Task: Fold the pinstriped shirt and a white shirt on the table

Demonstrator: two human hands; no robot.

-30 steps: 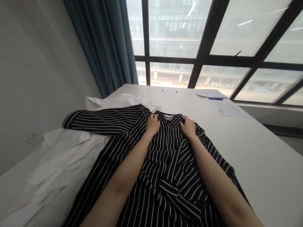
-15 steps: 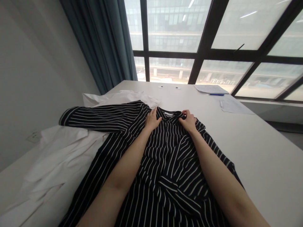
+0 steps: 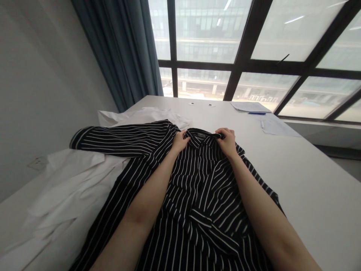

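Pinches the collar (image 3: 194, 140) of a striped black-and-white shirt (image 3: 183, 180) on the left with the left hand (image 3: 179, 141) and on the right with the right hand (image 3: 227, 140), gripping cloth in both. Has the shirt spread front up on the white counter (image 3: 313, 180), with one sleeve (image 3: 121, 140) reaching out to the left over white cloth (image 3: 70, 184) and the other sleeve (image 3: 224, 199) folded across the front. Lies well apart from papers (image 3: 251, 107) and a blue pen (image 3: 257, 113) nearer the window (image 3: 205, 30).

Shirt (image 3: 180, 233): soft matt cloth
Curtain (image 3: 121, 49): matt cloth
Table (image 3: 310, 180): smooth, matt
Window (image 3: 208, 30): glossy glass
Papers (image 3: 251, 107): matt paper
Wall (image 3: 42, 75): smooth, matt
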